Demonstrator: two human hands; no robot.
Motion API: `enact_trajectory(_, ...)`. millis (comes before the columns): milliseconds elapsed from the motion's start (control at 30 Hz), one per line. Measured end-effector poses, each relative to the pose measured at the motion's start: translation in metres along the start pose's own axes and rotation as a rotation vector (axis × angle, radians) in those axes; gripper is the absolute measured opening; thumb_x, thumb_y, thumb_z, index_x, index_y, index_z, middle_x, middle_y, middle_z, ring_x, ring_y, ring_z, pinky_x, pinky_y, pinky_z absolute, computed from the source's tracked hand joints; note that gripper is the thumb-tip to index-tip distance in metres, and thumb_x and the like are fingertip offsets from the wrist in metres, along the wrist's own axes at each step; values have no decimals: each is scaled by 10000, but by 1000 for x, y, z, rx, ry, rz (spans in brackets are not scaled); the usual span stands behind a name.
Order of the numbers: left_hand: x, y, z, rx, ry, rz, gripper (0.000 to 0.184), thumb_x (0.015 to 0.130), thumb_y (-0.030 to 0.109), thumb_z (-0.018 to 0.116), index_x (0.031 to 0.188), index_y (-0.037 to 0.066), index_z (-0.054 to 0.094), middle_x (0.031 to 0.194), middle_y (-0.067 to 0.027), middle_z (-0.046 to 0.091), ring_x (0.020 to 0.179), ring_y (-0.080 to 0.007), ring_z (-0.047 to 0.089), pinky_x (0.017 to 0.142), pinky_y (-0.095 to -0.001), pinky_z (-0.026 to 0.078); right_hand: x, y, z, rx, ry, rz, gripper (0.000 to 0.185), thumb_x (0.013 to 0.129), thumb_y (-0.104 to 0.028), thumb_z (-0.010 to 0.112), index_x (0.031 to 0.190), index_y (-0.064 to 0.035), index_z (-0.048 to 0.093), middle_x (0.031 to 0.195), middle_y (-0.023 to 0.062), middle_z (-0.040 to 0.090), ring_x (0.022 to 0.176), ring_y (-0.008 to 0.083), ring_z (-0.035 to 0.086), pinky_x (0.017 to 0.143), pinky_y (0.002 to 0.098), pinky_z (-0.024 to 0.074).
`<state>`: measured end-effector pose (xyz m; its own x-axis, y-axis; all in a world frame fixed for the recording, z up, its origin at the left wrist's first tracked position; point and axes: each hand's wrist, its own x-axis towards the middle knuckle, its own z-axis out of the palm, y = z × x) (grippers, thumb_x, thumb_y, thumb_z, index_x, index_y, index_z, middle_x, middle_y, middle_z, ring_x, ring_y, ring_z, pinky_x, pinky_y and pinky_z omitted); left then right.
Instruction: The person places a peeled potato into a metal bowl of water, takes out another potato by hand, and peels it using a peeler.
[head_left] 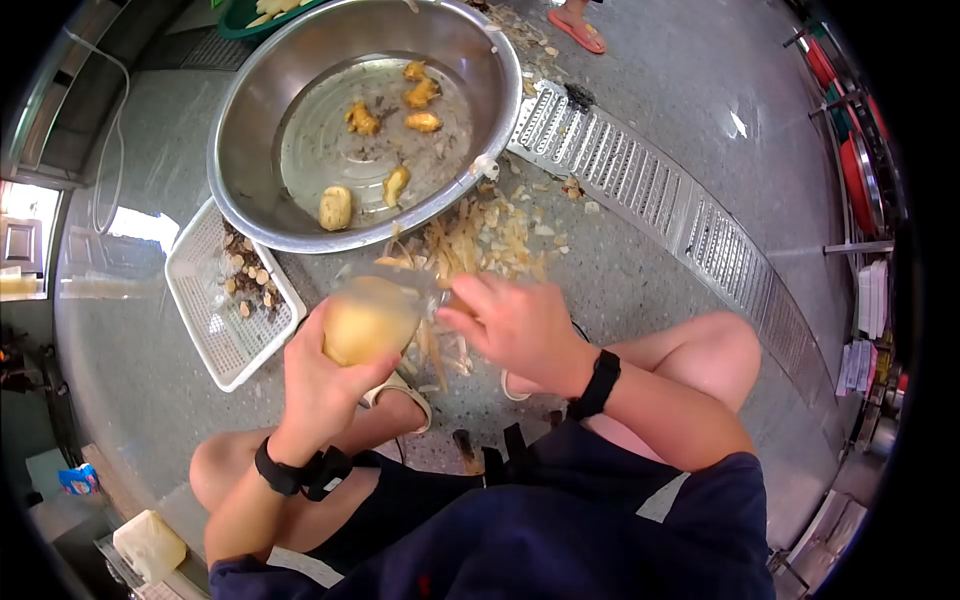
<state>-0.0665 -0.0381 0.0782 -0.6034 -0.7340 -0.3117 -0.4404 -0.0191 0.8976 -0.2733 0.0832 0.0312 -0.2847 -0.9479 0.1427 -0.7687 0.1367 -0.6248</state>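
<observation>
My left hand (322, 372) is wrapped round a large, pale-yellow peeled potato (360, 328) from below and the left. My right hand (525, 325) is closed on a bladed tool (432, 300) that reaches over the potato's upper right side. Motion smears the tool, so I cannot tell whether it is a knife or a peeler. Under both hands, a heap of thin peelings (480, 238) lies on the floor. Just beyond them stands a wide metal basin (245, 150) with several knobbly, ginger-like pieces (362, 119) and a smoother yellow-brown piece (335, 208) in shallow, murky water.
A white plastic basket (205, 335) with brown scraps sits left of the basin. A slotted metal drain cover (640, 185) curves away to the right. Behind the basin is a green container (238, 18) with pale pieces. Another person's sandalled foot (577, 28) shows at the top.
</observation>
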Motion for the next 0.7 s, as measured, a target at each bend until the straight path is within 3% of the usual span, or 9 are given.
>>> enact_trajectory(67, 3, -8, -1, 46, 11, 8, 665, 729, 176, 844, 1294, -61, 585, 1136, -109, 699, 1025, -151, 656, 900, -309, 529, 3, 28, 9, 97, -62, 260, 278, 1008, -373, 600, 967, -100, 568, 635, 129, 617, 585, 351, 643, 489, 465, 477)
enact_trajectory(167, -7, -8, 0, -102, 62, 48, 664, 724, 166, 851, 1293, -56, 588, 1152, -115, 699, 1042, -161, 654, 909, -323, 530, 10, 58, -9, -94, -30, 338, 273, 1010, -373, 595, 967, -105, 564, 641, 131, 619, 587, 357, 646, 498, 465, 481)
enact_trajectory(267, 3, -13, -3, 168, 44, 128, 739, 692, 164, 885, 1313, -69, 561, 1165, -189, 691, 1040, -259, 695, 901, -357, 541, 5, 13, -17, 34, -83, 192, 274, 1014, -375, 592, 962, -108, 559, 629, 130, 615, 588, 358, 651, 493, 466, 483)
enact_trajectory(367, 3, -17, 4, 461, 65, 230, 750, 673, 178, 893, 1298, -65, 559, 1125, -202, 663, 1013, -336, 677, 873, -403, 545, -5, -20, -7, -23, 28, -63, 283, 1024, -377, 577, 947, -107, 547, 603, 125, 603, 569, 354, 643, 474, 458, 477)
enact_trajectory(400, 1, -15, 7, 466, 102, 274, 746, 652, 181, 901, 1277, -52, 566, 1063, -209, 642, 981, -389, 652, 851, -429, 545, -6, -18, -7, -43, 19, -61, 285, 1025, -378, 575, 942, -107, 544, 610, 124, 607, 565, 351, 642, 469, 453, 476)
enact_trajectory(467, 1, -12, 6, 501, 148, 323, 716, 660, 148, 888, 1277, -29, 573, 1082, -190, 666, 996, -348, 675, 872, -406, 545, -2, -2, -7, -86, 3, -72, 291, 1028, -379, 571, 933, -107, 539, 623, 121, 614, 557, 344, 640, 460, 444, 473)
enact_trajectory(567, -13, -8, 2, 542, 183, 378, 702, 668, 117, 876, 1286, -12, 571, 1106, -183, 672, 1016, -341, 683, 883, -403, 546, 5, 79, 5, -189, 9, 224, 289, 1029, -381, 571, 936, -110, 541, 675, 121, 637, 556, 331, 644, 456, 430, 475)
enact_trajectory(667, -3, -10, 1, 575, 190, 427, 729, 674, 131, 873, 1311, -7, 548, 1095, -196, 645, 987, -374, 665, 844, -424, 552, 13, 19, -28, -15, -115, 330, 283, 1026, -377, 574, 941, -108, 548, 712, 124, 651, 570, 328, 655, 467, 434, 488)
enact_trajectory(700, -2, -12, 1, 590, 184, 426, 742, 676, 142, 874, 1322, -5, 538, 1086, -203, 634, 969, -388, 656, 824, -433, 554, 6, 3, -24, -20, -91, 216, 284, 1026, -377, 572, 944, -106, 550, 706, 127, 648, 574, 329, 656, 469, 436, 488)
